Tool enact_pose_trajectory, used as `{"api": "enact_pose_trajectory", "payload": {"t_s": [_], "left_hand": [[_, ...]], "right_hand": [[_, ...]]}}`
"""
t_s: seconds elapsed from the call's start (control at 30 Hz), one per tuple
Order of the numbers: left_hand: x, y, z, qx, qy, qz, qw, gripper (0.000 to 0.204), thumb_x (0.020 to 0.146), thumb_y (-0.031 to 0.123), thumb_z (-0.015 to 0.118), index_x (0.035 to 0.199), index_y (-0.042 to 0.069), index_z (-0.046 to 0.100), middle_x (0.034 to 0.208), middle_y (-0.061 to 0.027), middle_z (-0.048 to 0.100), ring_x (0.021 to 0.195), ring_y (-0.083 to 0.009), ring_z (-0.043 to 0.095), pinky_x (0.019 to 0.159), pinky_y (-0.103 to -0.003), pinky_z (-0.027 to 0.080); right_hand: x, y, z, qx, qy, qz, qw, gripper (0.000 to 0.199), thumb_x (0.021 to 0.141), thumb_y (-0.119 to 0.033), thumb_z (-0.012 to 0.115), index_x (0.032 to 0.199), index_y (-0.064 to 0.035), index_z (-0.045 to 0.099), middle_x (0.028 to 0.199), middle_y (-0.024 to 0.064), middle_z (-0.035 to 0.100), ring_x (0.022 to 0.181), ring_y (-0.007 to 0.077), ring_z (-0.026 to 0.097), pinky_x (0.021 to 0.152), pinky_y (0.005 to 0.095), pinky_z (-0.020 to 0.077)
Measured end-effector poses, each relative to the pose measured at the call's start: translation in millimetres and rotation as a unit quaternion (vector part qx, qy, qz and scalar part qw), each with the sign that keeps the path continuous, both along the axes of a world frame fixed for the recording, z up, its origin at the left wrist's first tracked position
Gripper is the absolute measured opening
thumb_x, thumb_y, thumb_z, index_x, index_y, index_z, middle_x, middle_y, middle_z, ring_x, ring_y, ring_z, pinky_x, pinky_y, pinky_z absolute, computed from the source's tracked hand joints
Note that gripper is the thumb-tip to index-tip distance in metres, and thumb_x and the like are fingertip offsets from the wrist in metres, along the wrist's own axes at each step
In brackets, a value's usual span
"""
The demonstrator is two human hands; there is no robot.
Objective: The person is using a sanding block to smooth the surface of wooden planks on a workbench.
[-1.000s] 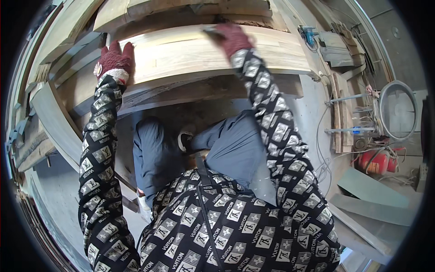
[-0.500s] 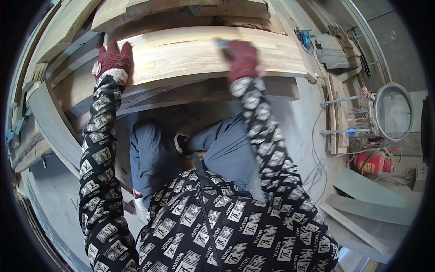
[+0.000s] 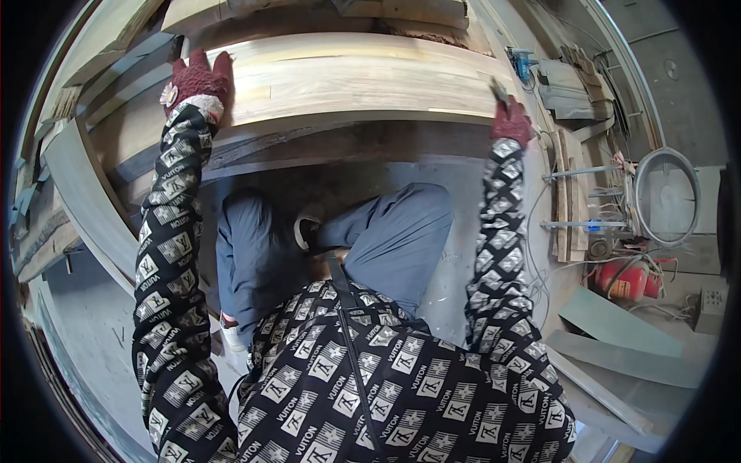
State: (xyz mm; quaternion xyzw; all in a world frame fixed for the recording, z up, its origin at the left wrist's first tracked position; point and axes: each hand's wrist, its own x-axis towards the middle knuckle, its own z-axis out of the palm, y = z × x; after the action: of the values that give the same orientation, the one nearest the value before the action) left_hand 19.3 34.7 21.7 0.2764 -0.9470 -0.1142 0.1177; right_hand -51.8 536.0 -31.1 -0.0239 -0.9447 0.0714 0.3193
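Observation:
A long pale wooden board (image 3: 332, 81) lies crosswise in front of me. My left hand (image 3: 199, 81), in a dark red knitted glove, rests at the board's left end with its fingers spread. Out at the board's right end is my right hand (image 3: 512, 123), in a matching glove and closed around a thin grey piece (image 3: 499, 91). That piece sticks out past the fingers, and its exact kind is too small and blurred to tell. Under the pale board runs a darker, rough timber (image 3: 309, 154).
More rough planks (image 3: 116, 38) lie to the left and beyond the board. On the right are a blue power tool (image 3: 522, 63), a round-topped stool (image 3: 667, 194), loose cables and a red machine (image 3: 622, 278). A flat greenish sheet (image 3: 617, 322) lies lower right.
My right hand has swept rightward along the board, from its middle to its right end, with the grey piece. My left hand stays at the left end.

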Motion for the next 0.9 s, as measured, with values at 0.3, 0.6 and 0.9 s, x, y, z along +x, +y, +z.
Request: {"api": "enact_pose_trajectory", "payload": {"t_s": [0.3,0.6,0.9], "left_hand": [[-2,-12,-16,0.002,0.005,0.006,1.0,0.067,0.09,0.057,0.044,0.14,0.013,0.044,0.147,-0.024,0.034,0.133,-0.0408,0.038,0.111,-0.045,0.03],[-7,-8,-13,-0.008,0.008,-0.006,1.0,0.066,0.089,0.056,0.045,0.14,0.014,0.043,0.142,-0.0261,0.039,0.124,-0.0433,0.047,0.104,-0.049,0.037],[-24,6,-15,0.01,-0.006,0.001,1.0,0.068,0.088,0.058,0.043,0.142,0.016,0.042,0.148,-0.022,0.033,0.133,-0.0405,0.038,0.111,-0.045,0.03]], "right_hand": [[91,-224,19,-0.121,0.034,0.37,0.921,0.037,0.068,0.003,0.049,0.098,-0.009,0.067,0.107,0.0132,0.065,0.112,0.0349,0.054,0.1,0.0449,0.0395],[19,-4,10,-0.048,0.016,0.048,0.998,0.02,0.086,-0.021,0.065,0.106,-0.016,0.068,0.09,0.0113,0.064,0.079,0.033,0.059,0.071,0.0445,0.048],[61,-193,-29,-0.433,-0.042,0.42,0.796,0.044,0.073,0.003,0.05,0.112,-0.0126,0.065,0.114,0.0111,0.065,0.115,0.0343,0.055,0.104,0.0482,0.0376]]}}
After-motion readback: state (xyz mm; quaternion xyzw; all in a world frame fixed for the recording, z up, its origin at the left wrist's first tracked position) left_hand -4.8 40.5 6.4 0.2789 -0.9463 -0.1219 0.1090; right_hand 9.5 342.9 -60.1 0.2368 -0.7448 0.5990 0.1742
